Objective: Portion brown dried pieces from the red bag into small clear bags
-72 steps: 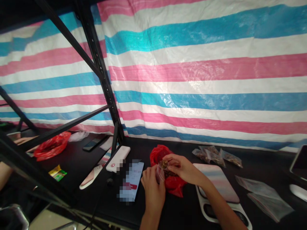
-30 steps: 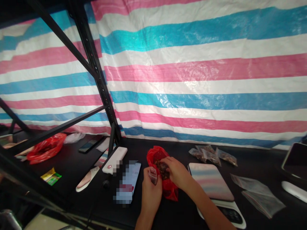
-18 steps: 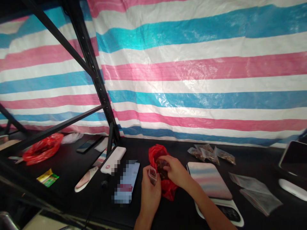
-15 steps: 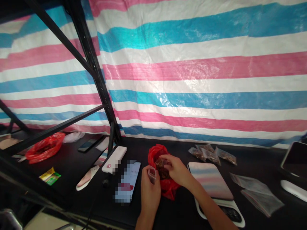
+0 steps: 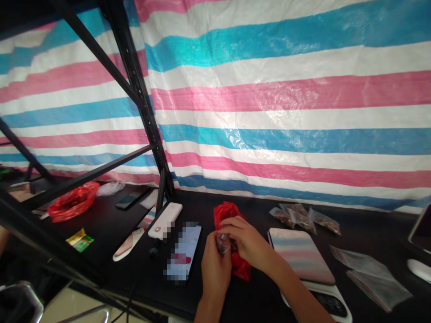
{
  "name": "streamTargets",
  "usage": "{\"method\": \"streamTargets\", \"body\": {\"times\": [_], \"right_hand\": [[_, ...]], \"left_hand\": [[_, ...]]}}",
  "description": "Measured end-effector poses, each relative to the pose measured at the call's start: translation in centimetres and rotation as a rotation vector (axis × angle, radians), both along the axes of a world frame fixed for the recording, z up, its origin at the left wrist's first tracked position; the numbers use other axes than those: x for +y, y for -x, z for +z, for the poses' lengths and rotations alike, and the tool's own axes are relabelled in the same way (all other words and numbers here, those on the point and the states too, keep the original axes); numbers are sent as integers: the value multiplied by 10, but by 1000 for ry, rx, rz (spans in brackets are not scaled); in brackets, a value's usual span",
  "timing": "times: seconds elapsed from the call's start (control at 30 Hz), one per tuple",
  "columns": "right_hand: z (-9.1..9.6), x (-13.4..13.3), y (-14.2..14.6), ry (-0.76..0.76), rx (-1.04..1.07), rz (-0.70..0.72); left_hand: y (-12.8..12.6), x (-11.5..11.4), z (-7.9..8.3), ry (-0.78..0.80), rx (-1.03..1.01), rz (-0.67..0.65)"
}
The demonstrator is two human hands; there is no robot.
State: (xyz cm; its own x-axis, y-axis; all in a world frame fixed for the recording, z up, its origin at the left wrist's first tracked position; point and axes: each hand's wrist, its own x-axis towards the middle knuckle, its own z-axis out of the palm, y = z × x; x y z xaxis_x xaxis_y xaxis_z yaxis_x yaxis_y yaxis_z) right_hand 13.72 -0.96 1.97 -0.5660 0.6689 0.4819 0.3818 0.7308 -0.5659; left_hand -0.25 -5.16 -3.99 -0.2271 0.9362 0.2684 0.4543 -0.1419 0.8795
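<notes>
My left hand (image 5: 215, 264) is closed around a small clear plastic bag (image 5: 222, 244), holding its mouth upward. Over that mouth, the fingers of my right hand (image 5: 244, 237) are bent and pressed together; whatever they hold is hidden. Both hands are above an open red plastic bag (image 5: 226, 210) on the black table. Brown dried pieces (image 5: 234, 246) show in the red bag, partly covered by my right hand. Right of the hands lies a white scale (image 5: 340, 309) with a striped, shiny top plate (image 5: 301, 253).
Several filled clear bags (image 5: 305, 218) lie behind the scale, and flat clear bags (image 5: 377, 278) to its right. A phone (image 5: 184, 253) and a white power bank (image 5: 165, 220) lie on the left. A black metal post (image 5: 144, 107) rises beyond them, with another red bag (image 5: 76, 202) farther left.
My right hand has come out of the brown pieces to the mouth of the small clear bag. My left hand still holds that bag. The whole view has shifted slightly.
</notes>
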Motion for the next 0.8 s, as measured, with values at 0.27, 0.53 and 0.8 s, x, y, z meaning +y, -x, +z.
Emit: {"method": "streamTargets", "body": {"times": [0.27, 0.53, 0.8], "right_hand": [[7, -3, 1, -166, -35, -62], [-4, 13, -26, 39, -282, -253], [0, 16, -43, 133, -306, -197]], "left_hand": [[-1, 0, 0, -39, -44, 29], [-3, -4, 6, -17, 9, 163], [-1, -2, 10, -43, -160, 153]]}}
